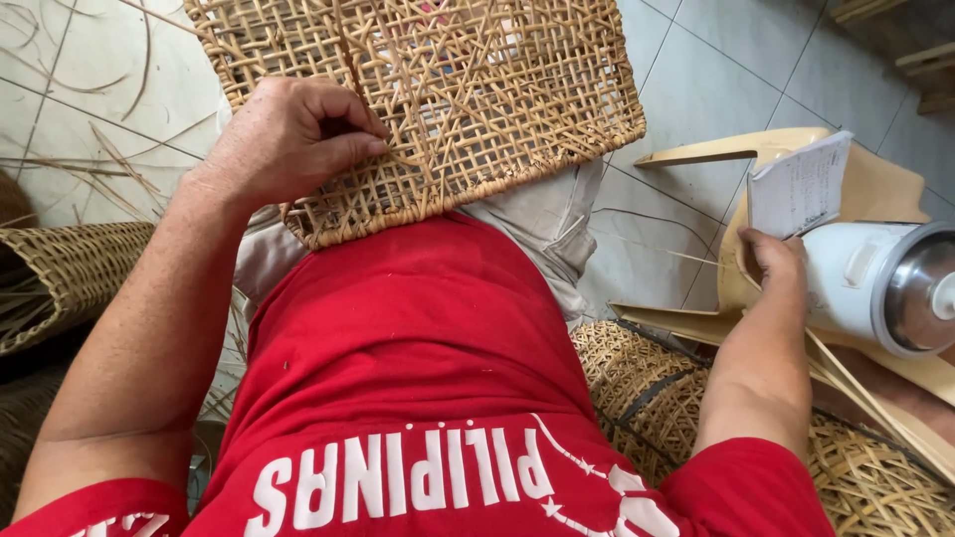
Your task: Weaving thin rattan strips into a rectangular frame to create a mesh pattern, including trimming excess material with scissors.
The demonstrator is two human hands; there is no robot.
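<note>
Cane panel [438,109], woven in an open lattice with a thicker bound rim, lying across the person's lap, its near edge against the red shirt [418,338]. The left hand [288,139] rests on the panel near that edge, fingers curled and pinching a strand of the weave. The right hand [771,261] reaches out to the side, closed on a folded paper [801,184] above a cream plastic chair [875,189] that carries a white kettle [880,283]. The panel is judged light and springy, stiff along the rim yet yielding in the lattice, whose thin strands could snap; it is best held by the bound rim. Loose cane strips [109,164] lie on the tiled floor [736,70]; a basket [60,278] lies at left.
</note>
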